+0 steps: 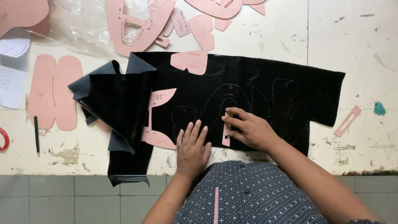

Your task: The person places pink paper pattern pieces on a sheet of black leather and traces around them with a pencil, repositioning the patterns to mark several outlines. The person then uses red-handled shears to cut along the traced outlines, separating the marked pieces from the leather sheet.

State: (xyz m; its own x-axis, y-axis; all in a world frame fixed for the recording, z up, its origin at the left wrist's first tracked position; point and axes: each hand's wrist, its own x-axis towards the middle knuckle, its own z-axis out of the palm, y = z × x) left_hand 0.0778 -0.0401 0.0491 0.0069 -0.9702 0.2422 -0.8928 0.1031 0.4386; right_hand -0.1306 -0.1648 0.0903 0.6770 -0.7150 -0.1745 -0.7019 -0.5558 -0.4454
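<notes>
My left hand [192, 147] lies flat and open on the black leather sheet [248, 89]; my right hand [248, 129] pinches the narrow pink card strip [226, 132]. I should press firmly so nothing slips.

Black sheet material [248, 87], glossy, with faint pale traced outlines; darker grey on the folded-over flap [107, 83] toward the bench's left side. Narrow strip template [226, 128] under the right hand [248, 130]: salmon pink. Same pink on the templates [190, 61] lying on the black and the pile [137, 25] along the far edge, on the two sole shapes [54, 91] at left, and on the slotted strip [347, 120] near the right edge. Bench top [348, 41]: off-white, scuffed, dark marks and brown chips at the near edge. Teal scrap [379, 108] at right. Green pencil [36, 135], red scissor handle [3, 139] at left edge. Shirt [248, 195]: dark grey, small white dots, pink placket stripe.
</notes>
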